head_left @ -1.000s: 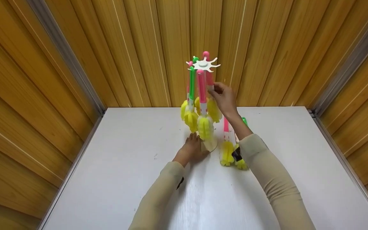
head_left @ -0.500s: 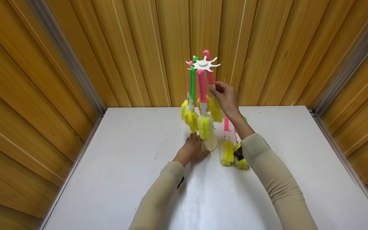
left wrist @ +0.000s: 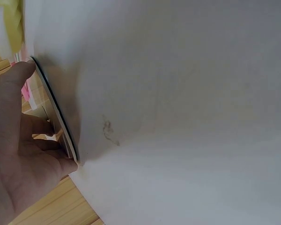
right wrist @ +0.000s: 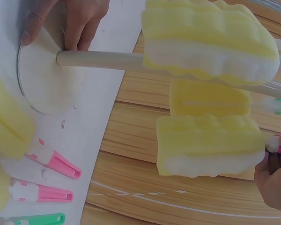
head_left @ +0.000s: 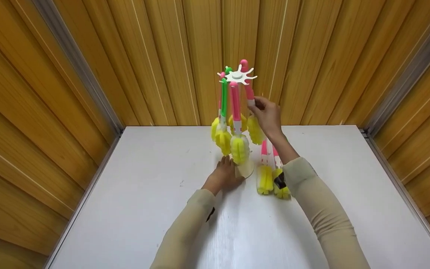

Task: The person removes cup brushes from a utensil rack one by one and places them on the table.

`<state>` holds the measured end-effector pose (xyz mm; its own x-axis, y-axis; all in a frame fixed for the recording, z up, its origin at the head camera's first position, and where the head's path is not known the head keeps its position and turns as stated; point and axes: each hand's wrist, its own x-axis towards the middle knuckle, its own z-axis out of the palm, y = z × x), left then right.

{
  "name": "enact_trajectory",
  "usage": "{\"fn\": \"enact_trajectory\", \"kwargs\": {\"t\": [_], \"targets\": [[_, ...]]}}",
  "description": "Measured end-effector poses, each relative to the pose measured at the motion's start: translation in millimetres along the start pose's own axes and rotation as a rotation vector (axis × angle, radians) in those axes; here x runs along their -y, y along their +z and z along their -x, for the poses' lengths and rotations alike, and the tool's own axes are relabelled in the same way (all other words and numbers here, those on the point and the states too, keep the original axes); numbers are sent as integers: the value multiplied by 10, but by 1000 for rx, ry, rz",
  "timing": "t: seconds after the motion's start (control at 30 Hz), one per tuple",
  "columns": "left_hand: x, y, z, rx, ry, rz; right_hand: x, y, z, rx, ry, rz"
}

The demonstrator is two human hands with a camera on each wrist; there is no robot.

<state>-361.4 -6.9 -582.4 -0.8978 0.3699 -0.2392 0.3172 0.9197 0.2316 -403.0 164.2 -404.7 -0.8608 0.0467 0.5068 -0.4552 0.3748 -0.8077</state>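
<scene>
A white stand with a star of curved hooks on top stands upright in the head view, several yellow sponge bottle brushes with pink or green handles hanging round it. My left hand holds its round base, thumb at the rim and fingers over the top. My right hand pinches a pink-handled bottle brush low on the handle, at the white section. This brush leans slightly, its sponge downward and its pink top beside a back-right hook. Whether it touches the hook, I cannot tell.
Loose bottle brushes lie on the white table right of the stand, partly under my right forearm. In the right wrist view, two have pink handles and one a green handle. Wood-patterned panels enclose the table's back and sides.
My right hand has moved a little to the right with the pinched bottle brush, whose top has shifted right from the hook's tip. My left hand has stayed on the base.
</scene>
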Motion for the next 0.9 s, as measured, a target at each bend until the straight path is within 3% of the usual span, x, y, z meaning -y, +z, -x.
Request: {"fn": "enact_trajectory", "kwargs": {"t": [0.3, 0.6, 0.9], "targets": [[9, 25, -19, -43, -17, 63, -54, -85, 24, -14, 14, -11], [-22, 22, -17, -5, -19, 32, -154, -180, 137, -16, 55, -14], [-13, 40, -36, -31, -12, 15, -253, -271, 192, -54, 61, 13]]}}
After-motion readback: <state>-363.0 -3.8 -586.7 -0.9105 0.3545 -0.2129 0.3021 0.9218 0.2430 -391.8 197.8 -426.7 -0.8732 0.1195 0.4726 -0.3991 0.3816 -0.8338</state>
